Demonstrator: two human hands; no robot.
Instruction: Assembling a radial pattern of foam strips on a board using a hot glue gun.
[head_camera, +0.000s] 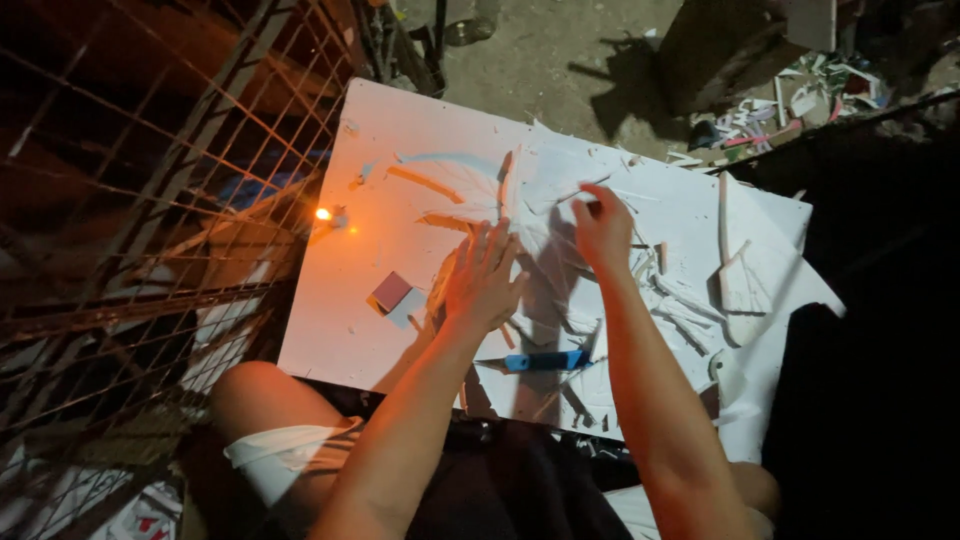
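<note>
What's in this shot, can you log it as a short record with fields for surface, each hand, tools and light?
surface: white board across the person's lap, strewn with white offcuts
left hand: left hand flat, fingers spread, pressing a white carved sheet
right hand: right hand pinching a thin white sliver at the sheet
tools: blue-handled knife lying near the lap edge; small reddish block
light: small flame at the board's left edge

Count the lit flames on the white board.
1: a small orange candle flame burns near the left edge of the flat white board, left of the left hand. Others may be hidden behind the arms.
</note>
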